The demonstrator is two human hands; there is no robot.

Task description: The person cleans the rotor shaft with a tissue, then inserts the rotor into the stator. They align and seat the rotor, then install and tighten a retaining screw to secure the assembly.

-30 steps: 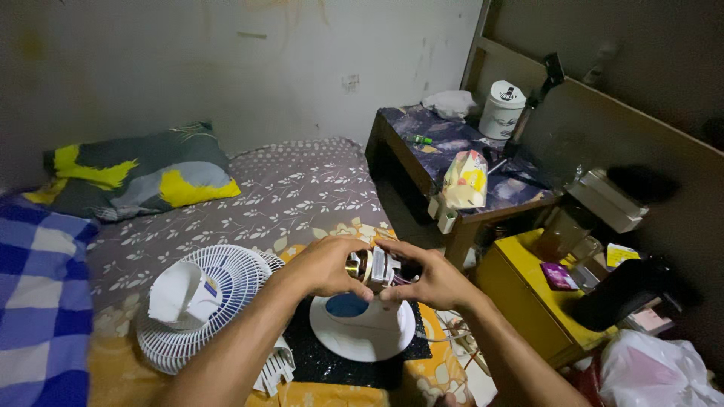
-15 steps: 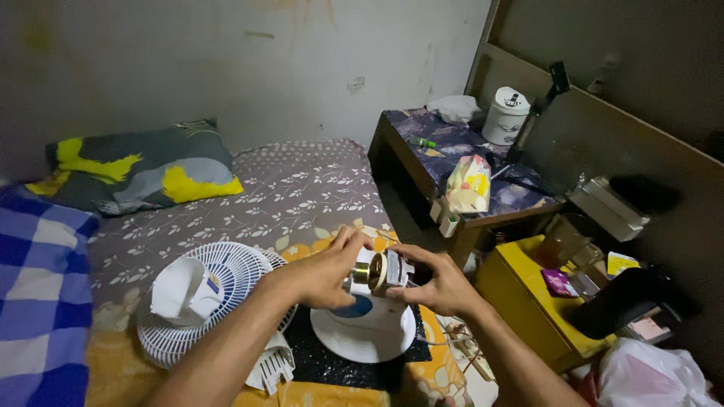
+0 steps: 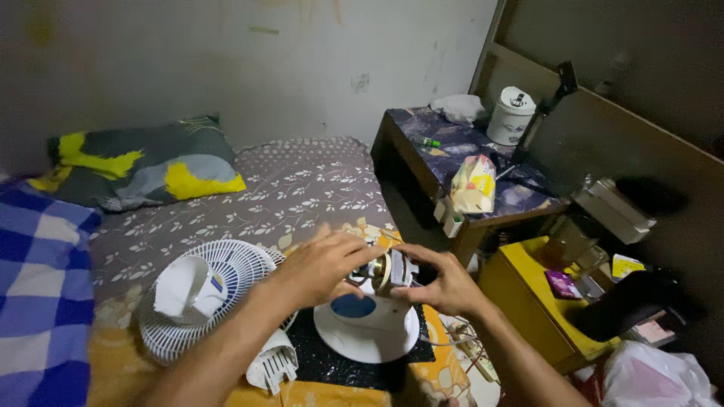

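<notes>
Here, two hands (image 3: pixel 324 265) on one fan motor (image 3: pixel 388 271).

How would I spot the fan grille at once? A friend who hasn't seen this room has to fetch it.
Start at the bed with the flower-patterned sheet, and look at its near end, just left of the person's left hand. The fan grille lies flat there, with white blades resting on it. It is the only round white thing made of thin radiating wires, unlike the solid white fan base on the black mat beside it.
</notes>
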